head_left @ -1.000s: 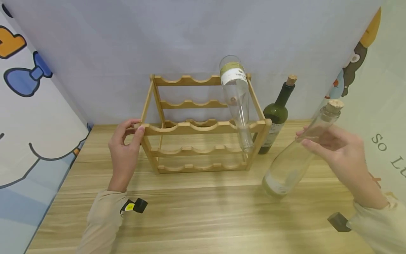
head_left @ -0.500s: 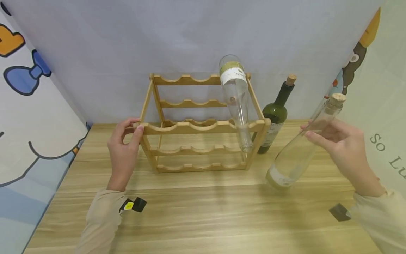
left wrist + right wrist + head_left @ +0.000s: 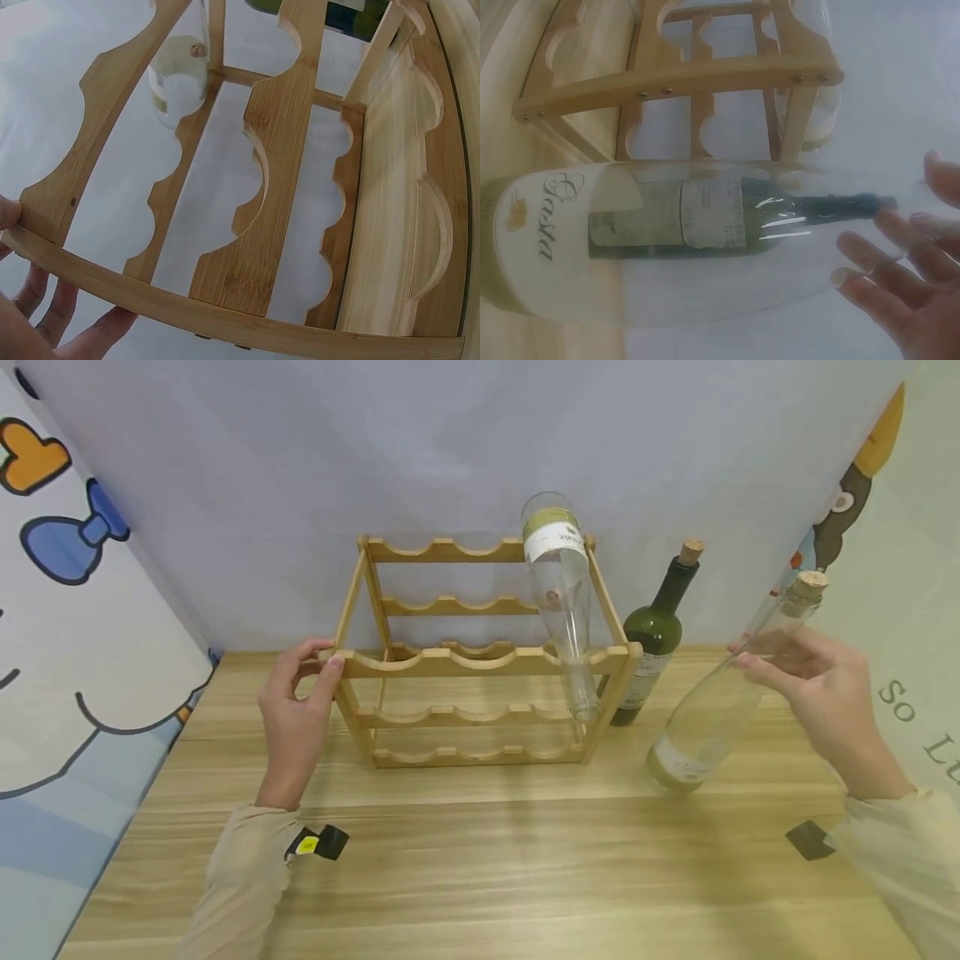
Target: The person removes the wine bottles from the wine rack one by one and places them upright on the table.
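A wooden wine rack [image 3: 465, 664] stands on the table near the back. My left hand [image 3: 296, 714] grips its left front upper corner, thumb on top; in the left wrist view the fingers [image 3: 60, 307] lie round the side bar. My right hand [image 3: 825, 693] holds a clear, corked glass bottle [image 3: 697, 727] by its neck, tilted with its base toward the rack. The label [image 3: 544, 225] on that bottle shows in the right wrist view. Another clear bottle [image 3: 558, 585] lies on the rack's top right slot, mouth toward me.
A corked green wine bottle [image 3: 652, 635] stands upright just right of the rack. The wooden table [image 3: 480, 860] runs up to a pale cloth wall [image 3: 300, 460] behind, with printed cloth panels on both sides.
My right hand has moved slightly right and away from me, carrying the clear bottle with it. My left hand stays on the rack's corner.
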Tool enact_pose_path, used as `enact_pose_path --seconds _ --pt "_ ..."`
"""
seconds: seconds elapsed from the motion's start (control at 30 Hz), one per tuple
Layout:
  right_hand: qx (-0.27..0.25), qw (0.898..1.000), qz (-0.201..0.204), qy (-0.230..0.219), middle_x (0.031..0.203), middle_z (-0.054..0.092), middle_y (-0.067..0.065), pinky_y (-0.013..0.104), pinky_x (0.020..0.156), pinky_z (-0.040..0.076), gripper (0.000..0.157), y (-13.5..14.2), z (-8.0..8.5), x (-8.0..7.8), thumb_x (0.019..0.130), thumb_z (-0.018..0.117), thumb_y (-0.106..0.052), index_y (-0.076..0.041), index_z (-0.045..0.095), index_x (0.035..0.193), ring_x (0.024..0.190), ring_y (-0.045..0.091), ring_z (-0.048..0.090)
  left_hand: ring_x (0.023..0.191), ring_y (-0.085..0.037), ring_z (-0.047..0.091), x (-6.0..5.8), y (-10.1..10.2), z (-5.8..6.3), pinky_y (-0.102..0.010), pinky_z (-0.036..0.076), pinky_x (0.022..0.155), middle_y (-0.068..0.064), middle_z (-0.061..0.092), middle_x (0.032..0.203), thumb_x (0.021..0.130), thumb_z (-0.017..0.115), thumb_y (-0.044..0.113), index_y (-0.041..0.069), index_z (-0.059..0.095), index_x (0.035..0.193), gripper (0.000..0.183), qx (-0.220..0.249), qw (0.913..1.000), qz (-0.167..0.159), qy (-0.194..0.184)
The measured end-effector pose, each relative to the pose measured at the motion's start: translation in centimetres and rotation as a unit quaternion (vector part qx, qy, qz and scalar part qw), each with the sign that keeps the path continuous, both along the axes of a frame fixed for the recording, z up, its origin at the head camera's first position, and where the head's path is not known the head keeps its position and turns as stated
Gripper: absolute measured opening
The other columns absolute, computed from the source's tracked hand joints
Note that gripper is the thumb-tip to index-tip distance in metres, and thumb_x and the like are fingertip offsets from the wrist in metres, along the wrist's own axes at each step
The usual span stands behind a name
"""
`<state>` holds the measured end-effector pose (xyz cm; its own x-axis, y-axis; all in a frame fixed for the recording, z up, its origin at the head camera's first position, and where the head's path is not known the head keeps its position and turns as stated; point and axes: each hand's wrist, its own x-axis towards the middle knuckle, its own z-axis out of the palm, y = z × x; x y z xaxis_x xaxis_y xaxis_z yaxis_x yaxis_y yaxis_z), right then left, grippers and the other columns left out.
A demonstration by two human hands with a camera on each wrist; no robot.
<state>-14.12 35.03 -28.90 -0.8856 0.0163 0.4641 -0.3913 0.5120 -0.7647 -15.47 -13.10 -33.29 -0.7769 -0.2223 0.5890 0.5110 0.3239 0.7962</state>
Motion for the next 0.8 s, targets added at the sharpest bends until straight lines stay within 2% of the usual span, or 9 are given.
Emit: enact_pose_path --seconds 0.07,0.3,0.53,0.63,0.8 --pt "-0.021 1.000 0.007 -0.007 0.096 0.072 0.004 0.017 0.071 0.054 0.017 0.4 -0.1 -0.4 0.085 0.067 0.004 0.012 0.063 0.099 0.083 0.012 0.068 0.091 -0.010 0.057 0.0 0.0 -0.1 -0.013 0.050 0.063 -0.002 0.057 0.102 0.092 0.059 0.003 -0.007 0.062 0.111 0.022 0.001 1.0000 0.000 0.002" --pt "-0.006 1.000 -0.006 -0.015 0.096 0.072 0.001 0.014 0.074 0.052 0.020 1.2 -0.1 -1.7 0.086 0.068 -0.001 0.011 0.063 0.101 0.084 0.008 0.067 0.091 -0.010 0.058 -0.1 -0.1 -0.1 -0.015 0.052 0.062 0.000 0.057 0.102 0.092 0.060 0.003 -0.007 0.061 0.111 0.022 0.002 1.0000 -0.004 0.004" --pt "-0.040 0.999 0.009 -0.017 0.094 0.072 0.000 0.014 0.074 0.052 0.019 1.6 0.0 -2.7 0.085 0.067 0.002 0.013 0.062 0.100 0.088 0.010 0.066 0.090 -0.010 0.058 -0.1 -0.1 -0.1 -0.014 0.052 0.060 -0.001 0.057 0.101 0.091 0.060 0.002 -0.008 0.061 0.111 0.022 0.002 0.9999 -0.004 0.010" --pt "-0.031 0.999 0.001 -0.020 0.095 0.072 -0.003 0.013 0.073 0.052 0.018 1.8 0.1 -3.1 0.086 0.066 0.002 0.011 0.062 0.101 0.085 0.008 0.066 0.090 -0.010 0.058 -0.4 -0.3 -0.5 -0.014 0.053 0.059 -0.002 0.058 0.101 0.091 0.060 0.001 -0.007 0.061 0.110 0.022 0.003 0.9999 -0.006 0.015" --pt "-0.004 0.999 -0.026 -0.038 0.096 0.071 -0.010 0.011 0.072 0.051 0.020 2.1 0.4 -3.8 0.087 0.067 -0.004 0.005 0.062 0.105 0.085 0.003 0.064 0.091 -0.011 0.059 -1.5 -1.1 -2.1 -0.016 0.053 0.059 -0.001 0.058 0.103 0.090 0.062 0.004 -0.001 0.064 0.112 0.022 0.007 0.9999 -0.004 0.015"
